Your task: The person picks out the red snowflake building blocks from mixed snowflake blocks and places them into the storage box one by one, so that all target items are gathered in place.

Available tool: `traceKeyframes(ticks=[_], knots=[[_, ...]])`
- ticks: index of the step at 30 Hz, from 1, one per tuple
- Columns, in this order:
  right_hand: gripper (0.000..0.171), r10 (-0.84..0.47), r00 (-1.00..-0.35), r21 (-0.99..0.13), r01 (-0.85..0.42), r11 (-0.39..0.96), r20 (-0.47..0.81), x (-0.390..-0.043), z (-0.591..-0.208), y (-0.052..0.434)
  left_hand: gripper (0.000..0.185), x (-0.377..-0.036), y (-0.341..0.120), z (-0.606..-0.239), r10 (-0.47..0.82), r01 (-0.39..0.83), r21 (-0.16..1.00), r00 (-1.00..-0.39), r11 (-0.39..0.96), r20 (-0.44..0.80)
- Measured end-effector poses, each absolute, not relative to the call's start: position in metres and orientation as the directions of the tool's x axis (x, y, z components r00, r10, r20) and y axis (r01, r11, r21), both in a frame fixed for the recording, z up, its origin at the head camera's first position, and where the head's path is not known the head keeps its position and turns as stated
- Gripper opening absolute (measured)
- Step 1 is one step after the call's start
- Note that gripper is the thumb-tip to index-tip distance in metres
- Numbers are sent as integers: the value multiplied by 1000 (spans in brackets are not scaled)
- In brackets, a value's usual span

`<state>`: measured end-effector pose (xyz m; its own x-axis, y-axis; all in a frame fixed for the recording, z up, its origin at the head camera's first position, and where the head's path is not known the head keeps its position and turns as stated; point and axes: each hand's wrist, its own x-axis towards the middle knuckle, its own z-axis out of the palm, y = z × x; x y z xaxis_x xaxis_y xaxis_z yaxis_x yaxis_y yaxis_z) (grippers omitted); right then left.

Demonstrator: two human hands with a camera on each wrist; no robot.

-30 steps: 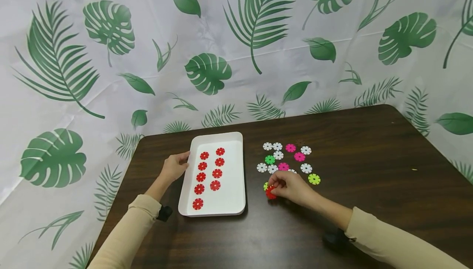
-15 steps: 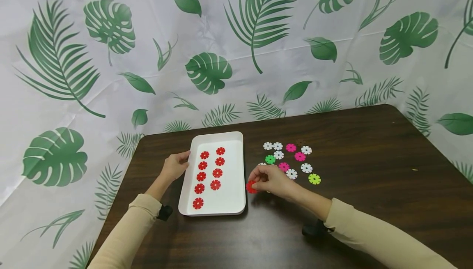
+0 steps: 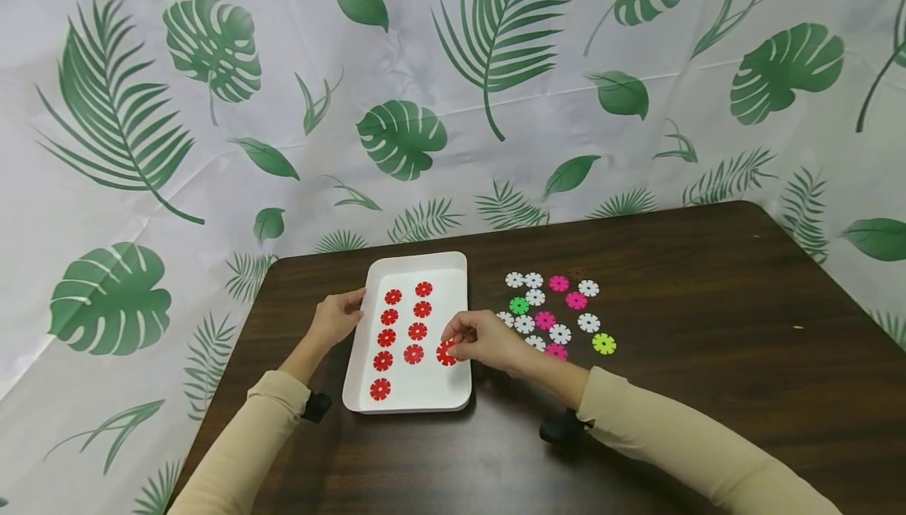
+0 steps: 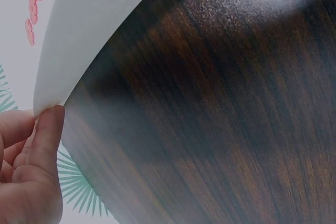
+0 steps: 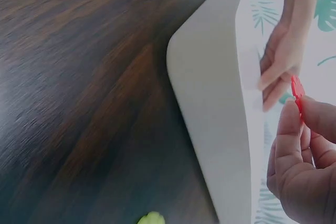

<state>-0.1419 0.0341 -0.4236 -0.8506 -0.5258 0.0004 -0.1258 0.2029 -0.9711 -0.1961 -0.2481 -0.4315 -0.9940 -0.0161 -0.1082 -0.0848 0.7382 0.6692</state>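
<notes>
A shallow white tray [image 3: 439, 391] lies on the dark table with several notched red plastic discs [image 3: 385, 338] in two columns. On its left side, my left hand [image 3: 334, 318] pinches the rim; the left wrist view shows thumb and fingertip at the tray's edge [image 4: 86, 35]. Over the tray's right part, my right hand [image 3: 488, 340] pinches another red disc [image 3: 444, 354] between thumb and fingertips. In the right wrist view this disc [image 5: 297, 93] stands on edge, above the tray's side wall [image 5: 210, 77].
Right of the tray lie loose discs of the same kind: several white [image 3: 560, 333], several pink [image 3: 576, 300], a green one [image 3: 519, 306] and a yellow one [image 3: 604, 343]. Behind the table [image 3: 672, 263] hangs a leaf-patterned cloth [image 3: 318, 67].
My right hand has carried the red disc leftward from the loose discs to over the tray, uncovering some white and pink discs. My left hand has stayed at the tray's rim.
</notes>
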Motion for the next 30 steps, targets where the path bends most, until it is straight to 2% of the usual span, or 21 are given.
traceKeyframes(ticks=[13,19,30], knots=[[13,-545,-838,-949,-191,250,25,-145,-438,-7,45,-198,-248,-432,-10,-78,673,-994,736,-104],[13,-537,-843,-914,-240,327,29,-145,-445,-21,46,-198,-248,-431,-1,-68,676,-995,734,-98],[11,-530,-848,-882,-239,407,-15,-144,-456,-38,46,-197,-249,-430,-2,-77,677,-994,732,-110]])
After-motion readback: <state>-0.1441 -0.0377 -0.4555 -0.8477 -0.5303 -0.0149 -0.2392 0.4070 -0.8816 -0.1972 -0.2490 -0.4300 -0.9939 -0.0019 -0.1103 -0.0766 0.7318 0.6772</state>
